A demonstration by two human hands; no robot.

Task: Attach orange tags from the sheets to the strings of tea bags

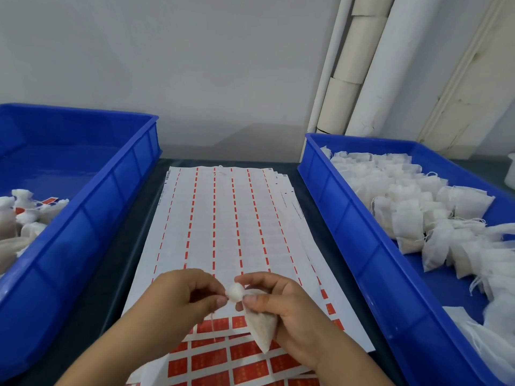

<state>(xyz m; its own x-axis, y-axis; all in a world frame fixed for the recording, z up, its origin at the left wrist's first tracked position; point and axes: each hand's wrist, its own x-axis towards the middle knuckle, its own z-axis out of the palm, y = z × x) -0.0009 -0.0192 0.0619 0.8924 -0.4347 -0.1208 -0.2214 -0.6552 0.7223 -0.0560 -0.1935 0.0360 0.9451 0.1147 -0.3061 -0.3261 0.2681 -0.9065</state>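
A: What frames the work area?

B: Two blue plastic crates. The left crate (83, 207) holds a few tagged bags in its near corner; the right crate (359, 232) is heaped with untagged white tea bags (412, 210). Between them a dark table (117, 277) shows as narrow strips beside the sticker sheets (223, 218), mostly peeled, with orange tags (250, 369) left at the near end.

A: And the hands?

B: Both hover over the sheets. The right hand (287, 307) grips a small white tea bag (259, 327), its gathered top upward. The left hand (181, 296) pinches that top; a thin string (212, 321) seems to hang beneath, though it's faint.
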